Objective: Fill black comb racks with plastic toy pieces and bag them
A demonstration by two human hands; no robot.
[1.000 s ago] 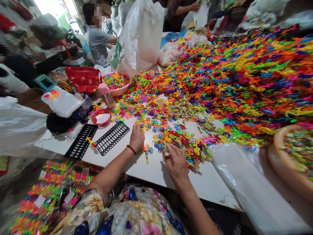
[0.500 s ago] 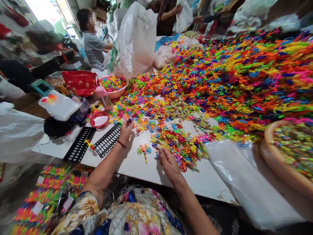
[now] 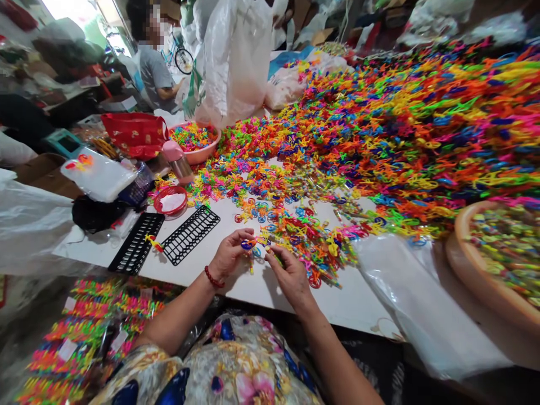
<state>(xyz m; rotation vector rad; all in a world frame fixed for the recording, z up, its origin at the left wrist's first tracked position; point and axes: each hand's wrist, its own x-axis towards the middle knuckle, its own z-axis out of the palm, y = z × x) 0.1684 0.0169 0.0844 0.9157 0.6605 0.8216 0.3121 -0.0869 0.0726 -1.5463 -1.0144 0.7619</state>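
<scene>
Over the front of the white table, my left hand (image 3: 230, 256) and my right hand (image 3: 292, 278) are close together with fingertips nearly meeting. Pinched in the left fingers is a small plastic toy bicycle (image 3: 247, 245) with a dark blue wheel. My right thumb and fingers close on a thin, light-coloured tube (image 3: 267, 250), its end at the toy bicycle; whether the two are joined cannot be made out. Partly hidden behind the hands, another toy bicycle with a tube (image 3: 252, 266) lies on the table. A heap of bright toy bicycles (image 3: 310, 247) lies just beyond my right hand.
Two black plastic grids (image 3: 192, 233) lie on the left, near a red basket (image 3: 170, 201) with white contents. Clear plastic bags (image 3: 415, 298) and a large orange tub (image 3: 458, 247) are at right. A huge toy pile (image 3: 400, 135) fills the back. A person (image 3: 156, 73) sits far left.
My left hand has come right and nearer from the scattered toys, bringing the toy bicycle to my right hand. My right hand has lifted slightly with the tube. The view has shifted a little.
</scene>
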